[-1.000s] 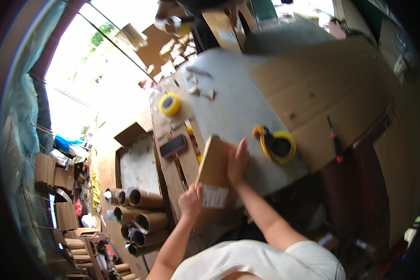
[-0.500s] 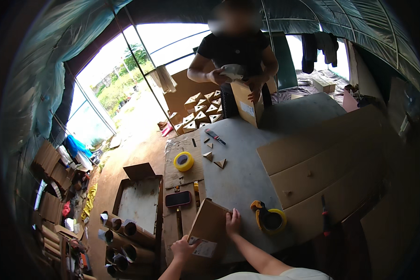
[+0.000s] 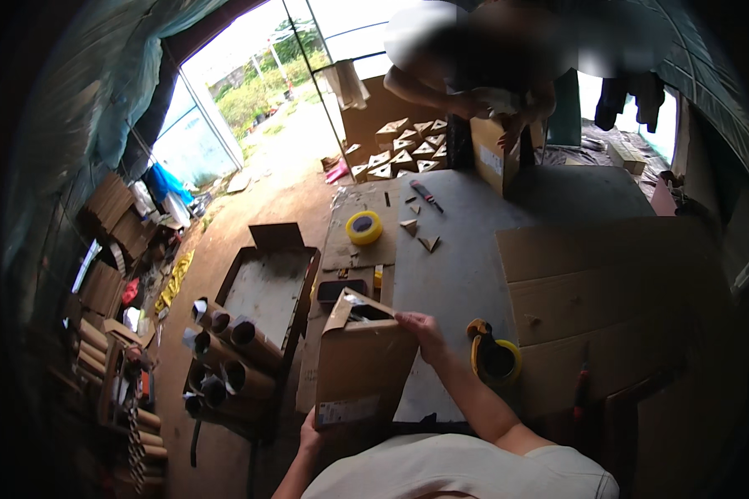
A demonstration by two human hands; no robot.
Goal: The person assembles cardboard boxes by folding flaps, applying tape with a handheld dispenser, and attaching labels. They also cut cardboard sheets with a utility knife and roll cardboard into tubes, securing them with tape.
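A tall brown cardboard box (image 3: 362, 362) with a white label low on its side stands tilted at the table's near edge. Its top is open in a triangular shape, and something dark and shiny shows inside. My left hand (image 3: 310, 437) grips its lower left edge, with most of the fingers hidden. At the upper right corner of the opening, my right hand (image 3: 423, 331) pinches the rim. A black phone (image 3: 341, 291) lies just behind the box, partly covered by it. To the right of my right forearm sits a tape dispenser (image 3: 493, 358) with a yellow roll.
Across the grey table (image 3: 453, 274) a person handles another cardboard box (image 3: 493, 158). Between us lie a yellow tape roll (image 3: 364, 227), a utility knife (image 3: 427, 196) and small cardboard triangles (image 3: 429, 244). Flattened cardboard (image 3: 599, 291) covers the right side. Cardboard tubes (image 3: 245, 378) stand at left.
I have raised the box and tipped its open top into view. My right hand has moved from its side to the top rim. The whole view has shifted, and the other person leans lower.
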